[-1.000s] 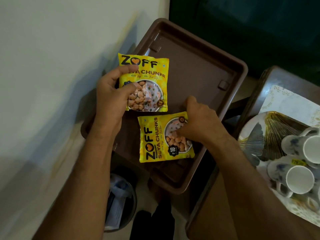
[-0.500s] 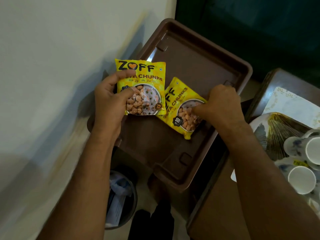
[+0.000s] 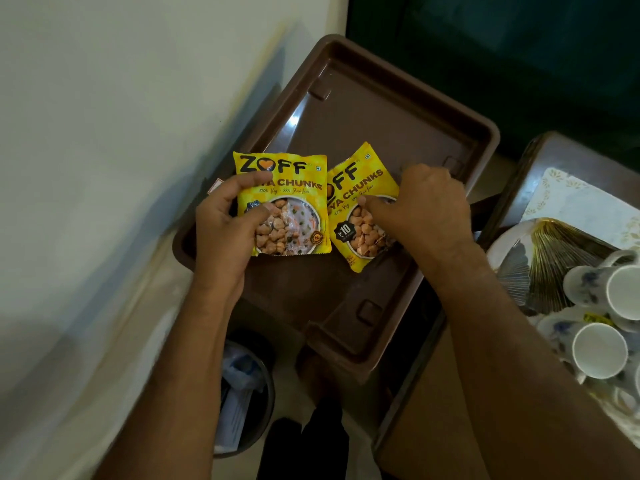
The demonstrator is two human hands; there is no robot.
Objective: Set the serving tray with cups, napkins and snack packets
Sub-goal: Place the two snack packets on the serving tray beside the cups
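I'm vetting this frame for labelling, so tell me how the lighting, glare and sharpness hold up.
Head view: dim, warm light; the brown tray carries one small glare streak near its far left corner. The print on both snack packets, left packet and right packet, reads sharply. The left hand and right hand are crisp. The wall at left is soft and shadowed, and wide-angle bending shows at the edges.

A pale wall [image 3: 104, 133] is seen to the left of the left hand [image 3: 225, 233]. Below that hand, a round waste bin [image 3: 256, 410] holding papers is set on the floor. A brown wooden table [image 3: 422, 410] is seen below the right hand [image 3: 426, 206], and a dark green surface [image 3: 519, 46] above it.
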